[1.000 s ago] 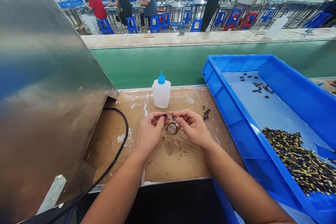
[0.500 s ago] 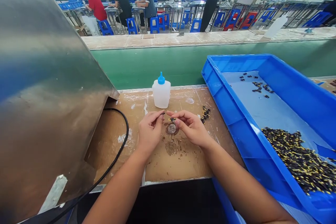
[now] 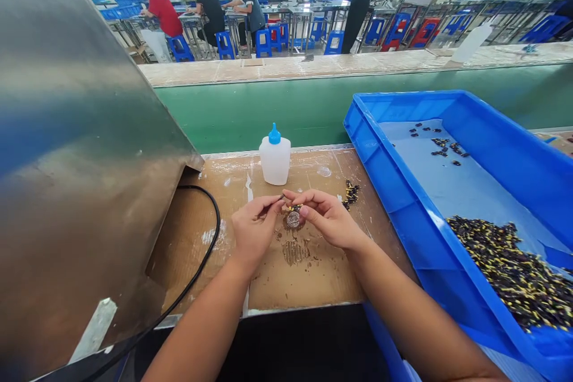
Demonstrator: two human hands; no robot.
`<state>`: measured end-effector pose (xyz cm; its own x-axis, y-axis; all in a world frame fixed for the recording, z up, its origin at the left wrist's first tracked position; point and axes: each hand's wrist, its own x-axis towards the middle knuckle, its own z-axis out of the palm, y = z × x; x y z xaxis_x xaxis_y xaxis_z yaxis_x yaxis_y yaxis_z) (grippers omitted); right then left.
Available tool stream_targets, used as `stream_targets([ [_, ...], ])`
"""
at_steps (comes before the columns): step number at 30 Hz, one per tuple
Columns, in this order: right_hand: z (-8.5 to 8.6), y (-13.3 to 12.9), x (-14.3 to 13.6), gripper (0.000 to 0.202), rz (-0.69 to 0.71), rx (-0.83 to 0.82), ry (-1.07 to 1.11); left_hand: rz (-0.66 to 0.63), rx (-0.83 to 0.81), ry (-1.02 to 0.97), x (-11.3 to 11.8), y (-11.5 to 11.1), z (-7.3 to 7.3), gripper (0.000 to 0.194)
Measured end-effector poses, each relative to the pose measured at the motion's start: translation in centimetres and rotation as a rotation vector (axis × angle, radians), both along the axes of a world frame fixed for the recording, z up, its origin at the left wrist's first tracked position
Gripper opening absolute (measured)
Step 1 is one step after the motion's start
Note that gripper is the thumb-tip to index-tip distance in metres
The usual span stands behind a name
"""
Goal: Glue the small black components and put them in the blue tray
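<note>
My left hand (image 3: 256, 224) is closed in a pinch on a small dark part (image 3: 282, 197) at its fingertips. Close beside it, my right hand (image 3: 329, 218) has its index finger near that part; its thumb and fingers are curled round a small black and yellow piece (image 3: 295, 208). Below the fingertips a round clear disc (image 3: 293, 219) lies on the brown work surface (image 3: 268, 292). A white bottle with a blue nozzle (image 3: 275, 161) stands upright behind the hands. Right of my right hand lies a small pile of black and yellow parts (image 3: 351, 194).
At the right, a blue bin (image 3: 394, 191) holds a heap of black and yellow parts (image 3: 514, 268). A metal housing (image 3: 89, 161) and a black cable (image 3: 217, 221) are at the left. People sit at tables beyond the green barrier (image 3: 242, 116).
The left hand has turned slightly, and its fingertips with the dark part have moved a little right, closer to my right index finger. The right hand has hardly moved.
</note>
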<state>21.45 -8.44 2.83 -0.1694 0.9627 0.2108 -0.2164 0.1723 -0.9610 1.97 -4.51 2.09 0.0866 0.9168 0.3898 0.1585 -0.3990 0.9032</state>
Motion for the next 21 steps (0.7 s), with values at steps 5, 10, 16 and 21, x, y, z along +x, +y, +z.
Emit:
stream_targets([
  [5, 0.4, 0.1, 0.2, 0.025, 0.001, -0.012, 0.018, -0.048, 0.253, 0.126, -0.5, 0.3, -0.6, 0.020],
  [10, 0.4, 0.1, 0.6, 0.029, 0.075, -0.057, 0.041, -0.081, 0.378, 0.211, -1.1, 0.5, -1.0, 0.025],
  [16, -0.4, 0.2, 1.2, 0.030, 0.145, -0.112, 0.110, -0.150, 0.366, 0.248, -1.5, 0.5, -0.2, 0.017],
  [21, 0.0, 0.0, 1.5, 0.035, 0.176, -0.189, 0.159, -0.226, 0.375, 0.289, -2.1, 0.6, -0.3, 0.016],
])
